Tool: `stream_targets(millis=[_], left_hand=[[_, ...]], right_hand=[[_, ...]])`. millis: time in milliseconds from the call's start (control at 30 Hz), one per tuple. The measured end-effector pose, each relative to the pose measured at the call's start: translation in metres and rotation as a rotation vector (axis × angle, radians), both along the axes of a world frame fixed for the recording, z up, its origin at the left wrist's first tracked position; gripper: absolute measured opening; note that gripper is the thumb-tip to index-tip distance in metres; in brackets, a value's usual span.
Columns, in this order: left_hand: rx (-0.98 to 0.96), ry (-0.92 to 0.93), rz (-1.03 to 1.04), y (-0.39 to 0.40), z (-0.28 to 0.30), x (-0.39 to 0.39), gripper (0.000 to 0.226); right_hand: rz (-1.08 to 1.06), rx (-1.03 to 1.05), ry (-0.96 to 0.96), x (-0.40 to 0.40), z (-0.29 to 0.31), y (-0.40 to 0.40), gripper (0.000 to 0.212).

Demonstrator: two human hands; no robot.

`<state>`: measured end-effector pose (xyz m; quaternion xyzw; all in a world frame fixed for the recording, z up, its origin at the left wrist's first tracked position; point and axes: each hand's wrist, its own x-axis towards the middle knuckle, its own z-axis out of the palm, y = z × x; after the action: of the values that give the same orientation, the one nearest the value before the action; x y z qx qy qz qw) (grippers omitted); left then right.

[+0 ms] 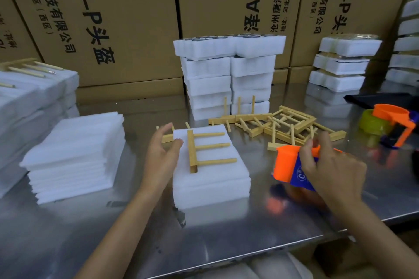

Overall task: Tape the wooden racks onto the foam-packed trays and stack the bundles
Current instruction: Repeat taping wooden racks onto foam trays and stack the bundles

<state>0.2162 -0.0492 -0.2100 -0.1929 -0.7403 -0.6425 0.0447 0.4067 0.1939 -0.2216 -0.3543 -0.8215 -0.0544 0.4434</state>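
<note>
Rack (205, 148) lying flat on the foam tray (210, 179) at worktop (90, 233) centre. My left hand (162, 154) hovers at the tray's left edge, fingers apart, holding nothing. My right hand (328, 170) has its fingers clamped on the orange tape gun (289, 165), just right of the tray. Loose racks (281, 124) lie heaped behind; foam stack (229, 77) stands beyond.

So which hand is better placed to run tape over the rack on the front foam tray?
Probably the right hand: it grips the orange tape dispenser beside the foam tray. The left hand is open at the tray's far-left edge, near the wooden rack.
</note>
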Motion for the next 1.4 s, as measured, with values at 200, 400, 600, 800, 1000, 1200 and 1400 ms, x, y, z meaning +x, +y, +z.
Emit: stream_targets(millis=[200, 400, 600, 800, 1000, 1200, 1400], left_hand=[[-0.039, 0.181, -0.415, 0.023, 0.05, 0.048, 0.024], [0.026, -0.193, -0.634, 0.032, 0.066, 0.061, 0.029], [0.033, -0.291, -0.668, 0.026, 0.061, 0.048, 0.022], [0.078, -0.293, -0.592, 0.025, 0.07, 0.046, 0.017], [0.137, -0.181, -0.406, 0.026, 0.078, 0.049, 0.014], [0.499, -0.401, -0.123, -0.046, 0.095, -0.028, 0.017], [0.561, -0.469, -0.097, -0.1, 0.079, -0.057, 0.012]], right_hand=[[0.256, -0.006, 0.273, -0.026, 0.033, -0.033, 0.029], [0.407, -0.042, 0.361, -0.036, 0.055, -0.053, 0.037], [0.474, -0.044, 0.335, -0.034, 0.057, -0.061, 0.04], [0.476, -0.043, 0.311, -0.034, 0.067, -0.062, 0.04], [0.516, -0.046, 0.125, -0.053, 0.08, -0.052, 0.031], [0.385, 0.148, -0.282, -0.068, 0.088, 0.006, 0.027], [0.416, -0.175, -0.646, -0.086, 0.093, 0.059, 0.052]])
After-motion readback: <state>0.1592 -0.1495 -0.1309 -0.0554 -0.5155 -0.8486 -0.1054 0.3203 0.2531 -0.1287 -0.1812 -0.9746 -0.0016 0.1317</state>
